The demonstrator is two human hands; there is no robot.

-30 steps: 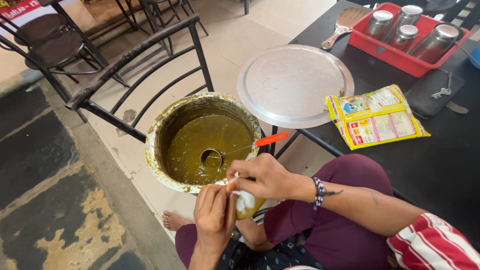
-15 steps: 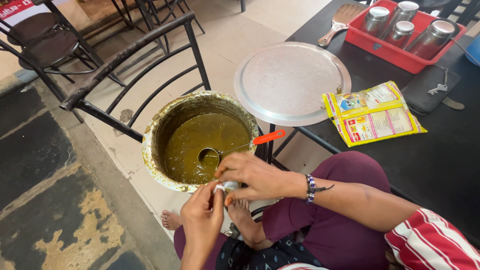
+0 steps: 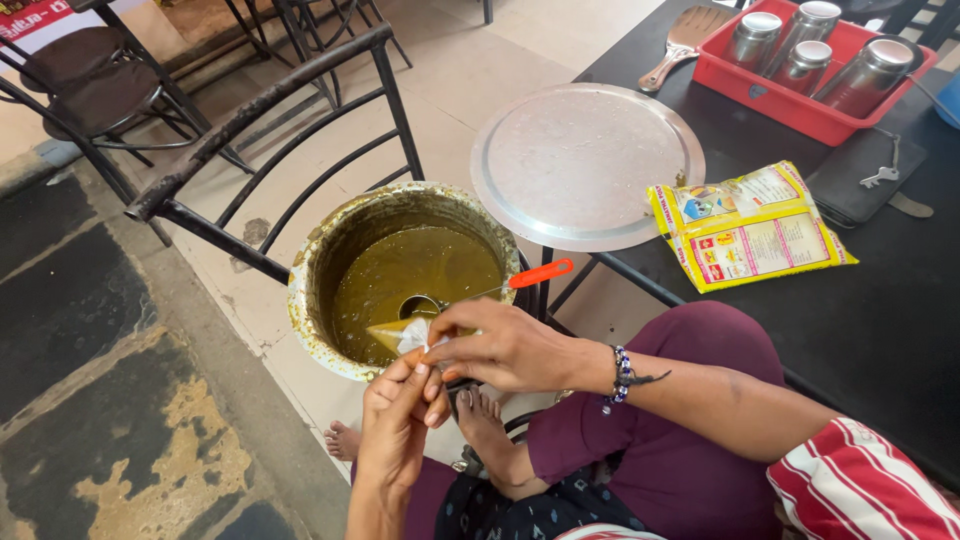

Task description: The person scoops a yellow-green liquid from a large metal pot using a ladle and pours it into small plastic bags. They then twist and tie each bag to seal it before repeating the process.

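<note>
Both hands, left hand (image 3: 395, 425) and right hand (image 3: 500, 345), pinching small plastic cone (image 3: 400, 335), seemingly paste-filled, over pot (image 3: 320, 250); grip neck firmly, keep tip level.

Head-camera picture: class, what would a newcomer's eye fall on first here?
The big metal pot of olive-green liquid at centre, an orange-handled ladle resting in it. Just below, the left hand and right hand pinch a small filled plastic cone. On the black table to the right lie a round steel plate and a yellow packet.

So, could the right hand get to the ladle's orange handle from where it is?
Probably yes. The right hand sits just below the orange handle, with nothing between them. But its fingers, with the left hand, are pinching a small filled pouch, so it would have to let go first.
</note>
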